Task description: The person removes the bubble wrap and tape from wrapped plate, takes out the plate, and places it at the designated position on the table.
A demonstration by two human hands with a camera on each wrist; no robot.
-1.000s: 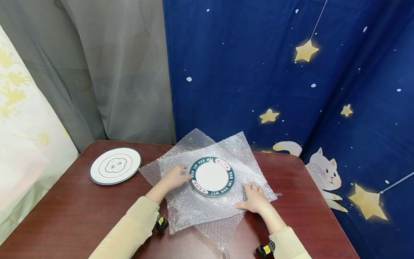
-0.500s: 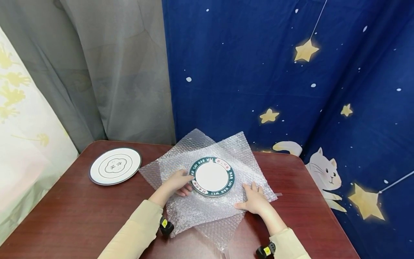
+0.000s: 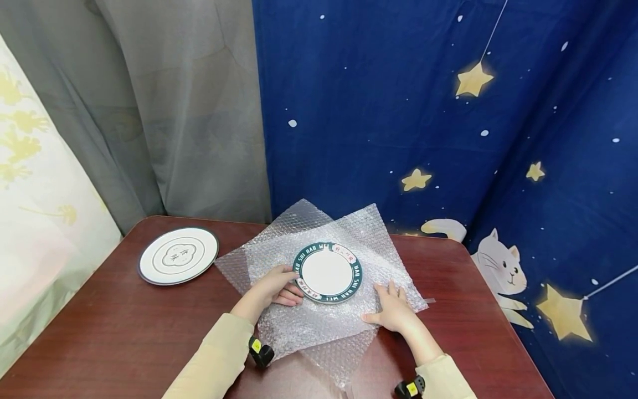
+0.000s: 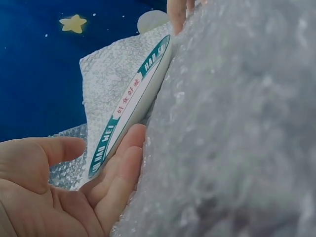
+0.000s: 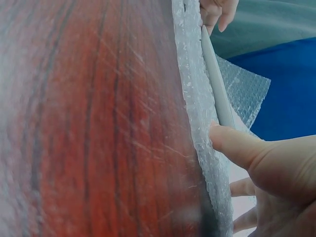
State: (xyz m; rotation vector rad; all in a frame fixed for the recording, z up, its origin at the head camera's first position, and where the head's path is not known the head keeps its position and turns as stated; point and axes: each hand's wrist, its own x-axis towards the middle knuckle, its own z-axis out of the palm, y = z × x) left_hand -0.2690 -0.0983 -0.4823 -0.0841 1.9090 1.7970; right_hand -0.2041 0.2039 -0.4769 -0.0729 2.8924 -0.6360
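Note:
A round plate (image 3: 327,272) with a white middle and a green lettered rim lies on overlapping sheets of bubble wrap (image 3: 319,324). At its left edge is my left hand (image 3: 275,285). In the left wrist view, that hand's fingers (image 4: 116,182) reach under the rim, while the thumb stands apart above it. My right hand (image 3: 395,309) rests on the wrap to the right of the plate, fingers spread. Seen from the right wrist, the right thumb (image 5: 237,145) lies at the wrap's edge, with the plate's side (image 5: 217,79) beyond.
A second white plate (image 3: 159,260) with a dark rim and a flower-shaped centre mark sits at the table's back left. The reddish-brown table (image 3: 149,332) ends at a grey curtain (image 3: 209,111) and a blue starry curtain (image 3: 359,111).
My left hand has turned and shifted slightly right and down, its fingers going from on top of the wrap to beneath the plate's left rim. The right hand stays put.

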